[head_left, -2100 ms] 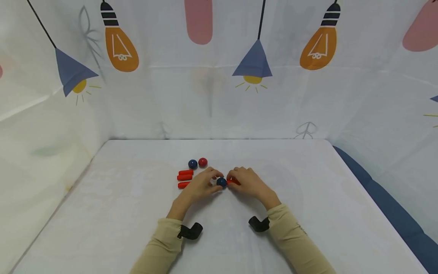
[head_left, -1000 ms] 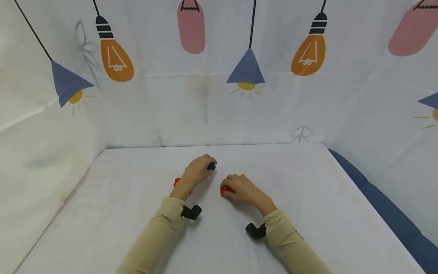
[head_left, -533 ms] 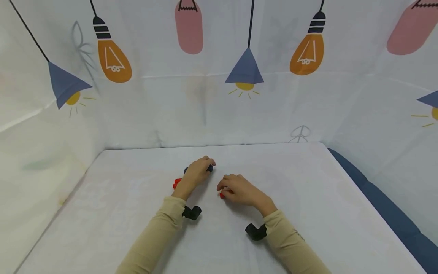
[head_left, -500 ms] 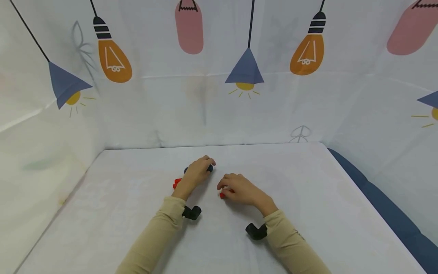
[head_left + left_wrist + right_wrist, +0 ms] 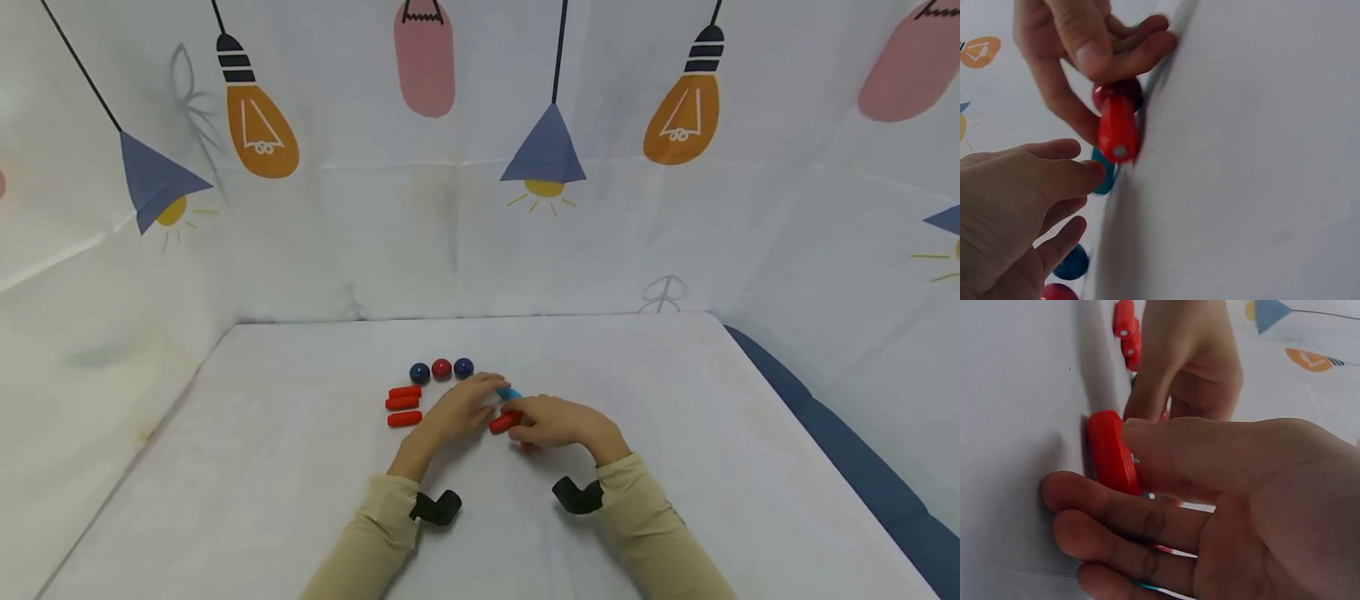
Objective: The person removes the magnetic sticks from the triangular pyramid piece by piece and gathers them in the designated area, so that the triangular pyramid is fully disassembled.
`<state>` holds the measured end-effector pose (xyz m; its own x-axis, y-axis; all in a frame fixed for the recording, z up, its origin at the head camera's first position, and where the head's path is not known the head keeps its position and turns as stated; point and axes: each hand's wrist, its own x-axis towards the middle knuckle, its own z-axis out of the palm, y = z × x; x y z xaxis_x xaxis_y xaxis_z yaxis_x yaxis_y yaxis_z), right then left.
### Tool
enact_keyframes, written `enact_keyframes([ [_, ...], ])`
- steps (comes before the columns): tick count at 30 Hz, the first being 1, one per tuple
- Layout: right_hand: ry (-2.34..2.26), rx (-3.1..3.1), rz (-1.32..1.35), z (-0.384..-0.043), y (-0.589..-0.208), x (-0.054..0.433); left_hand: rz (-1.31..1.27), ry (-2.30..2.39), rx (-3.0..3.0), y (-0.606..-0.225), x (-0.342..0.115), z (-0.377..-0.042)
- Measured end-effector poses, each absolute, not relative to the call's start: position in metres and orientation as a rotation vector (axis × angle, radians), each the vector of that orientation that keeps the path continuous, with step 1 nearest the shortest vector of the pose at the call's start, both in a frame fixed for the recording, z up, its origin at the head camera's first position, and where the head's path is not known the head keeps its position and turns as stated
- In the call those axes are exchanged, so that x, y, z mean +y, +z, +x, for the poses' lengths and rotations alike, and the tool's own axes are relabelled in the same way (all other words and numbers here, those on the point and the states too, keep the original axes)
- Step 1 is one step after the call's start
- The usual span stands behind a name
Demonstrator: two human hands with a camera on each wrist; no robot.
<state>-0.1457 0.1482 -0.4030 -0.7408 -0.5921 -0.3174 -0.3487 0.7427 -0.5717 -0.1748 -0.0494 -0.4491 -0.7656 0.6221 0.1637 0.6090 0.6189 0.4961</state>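
My left hand [image 5: 459, 410] reaches toward my right hand, its fingers loosely bent. One of its fingertips is at a light blue rod [image 5: 508, 392], seen as teal [image 5: 1104, 172] in the left wrist view; whether it grips the rod is unclear. My right hand [image 5: 558, 423] pinches a short red rod [image 5: 504, 423] with a small pale spot on its end. Behind that red rod, among the right fingers, a dark red ball [image 5: 1116, 94] shows in the left wrist view. The right wrist view has the thumb against the red rod [image 5: 1113, 453].
Left of my hands lie several red rods [image 5: 405, 419] on the white table [image 5: 300, 483]. Behind them a dark blue ball [image 5: 420, 373], a red ball [image 5: 442, 369] and another dark blue ball [image 5: 463, 367] form a row. White printed cloth [image 5: 390, 242] hangs around the table.
My left hand has left the dark blue ball in the back row and come forward and right, beside my right hand. The right hand has shifted right. More of its red rod and the light blue rod show.
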Motion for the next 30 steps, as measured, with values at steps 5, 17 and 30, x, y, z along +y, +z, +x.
enact_keyframes([
  [5,-0.638,2.461,-0.798,-0.148,-0.402,0.150,1.029,0.818,2.867,-0.457,-0.045,-0.170],
  [17,-0.599,2.480,-0.873,-0.157,-0.404,0.168,0.805,0.887,2.813,-0.447,-0.059,-0.165],
  [30,-0.731,2.660,-0.799,-0.168,-0.411,0.173,0.861,0.951,2.733,-0.449,-0.061,-0.167],
])
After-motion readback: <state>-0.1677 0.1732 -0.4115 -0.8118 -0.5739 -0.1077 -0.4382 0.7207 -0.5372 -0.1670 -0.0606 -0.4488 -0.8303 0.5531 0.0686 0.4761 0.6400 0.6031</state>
